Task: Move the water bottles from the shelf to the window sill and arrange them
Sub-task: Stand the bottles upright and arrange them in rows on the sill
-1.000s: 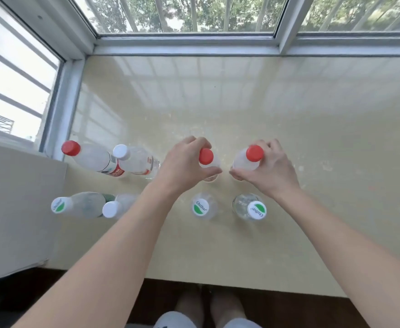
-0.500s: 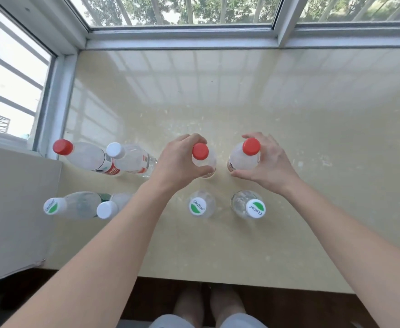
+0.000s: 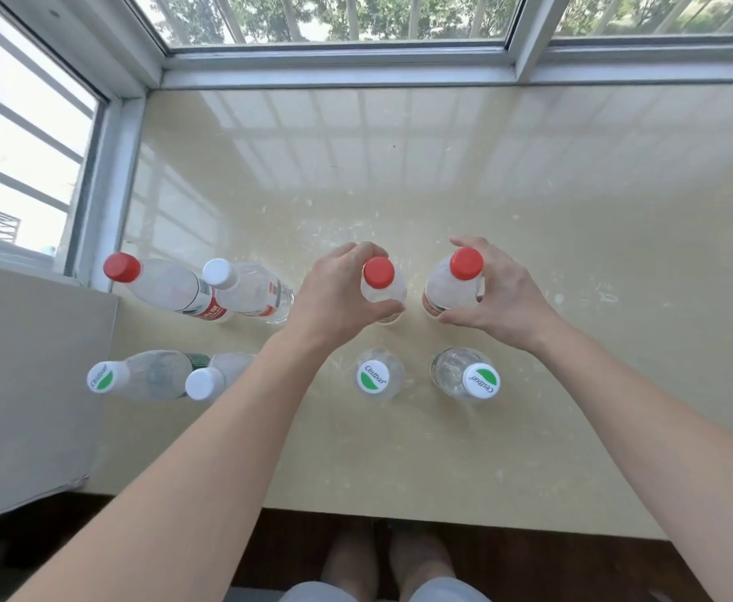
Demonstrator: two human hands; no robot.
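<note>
A: Clear plastic bottles, eight, all upright, caps up, on the window sill (image 3: 573, 210) near its front-left corner.
B: Caps?
A: Three red, two plain white, three green-and-white.
B: Hands?
A: Left hand (image 3: 338, 293) fingers wrapped round a red-capped bottle (image 3: 380, 280); right hand (image 3: 503, 297) grips the neighbouring red-capped one (image 3: 460, 280). Two rows of four.

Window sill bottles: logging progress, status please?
Left hand gripping one red-capped bottle, right hand gripping another. Both upright on window sill. Six more already placed. Nothing in the way.
</note>
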